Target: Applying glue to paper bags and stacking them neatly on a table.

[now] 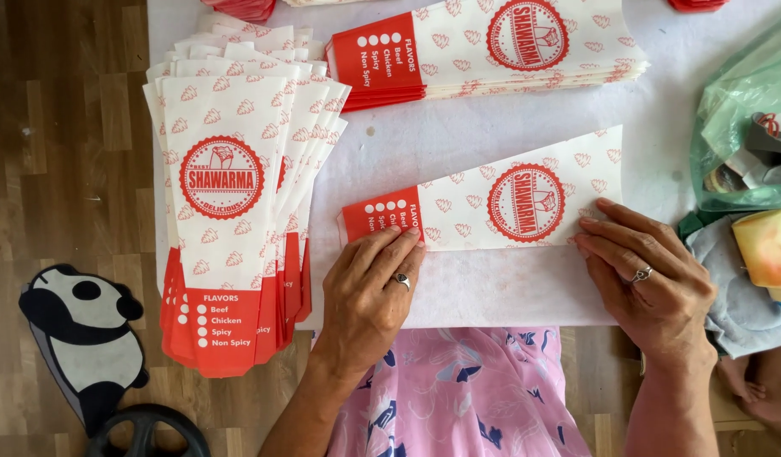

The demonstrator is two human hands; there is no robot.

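Your left hand lies flat, fingers spread and unclenched, pressing the red end of a single paper sleeve; your right hand lies equally flat, fingertips on the sleeve's pale patterned end, gripping nothing. The sleeve lies slantwise between and just beyond both hands, on a white sheet that covers the work surface. Left of your left hand: a fanned stack of like sleeves, red ends toward you, overhanging the sheet's near edge. Beyond both hands: a second, squared stack, lying sideways. Right of your right hand: a green plastic bag with oddments inside, a grey cloth, and a yellow bottle resting on it. Under the sheet: wood-plank flooring. Near left of your left forearm: a panda-shaped mat and a dark ring-shaped object. Nearest you: pink floral fabric.
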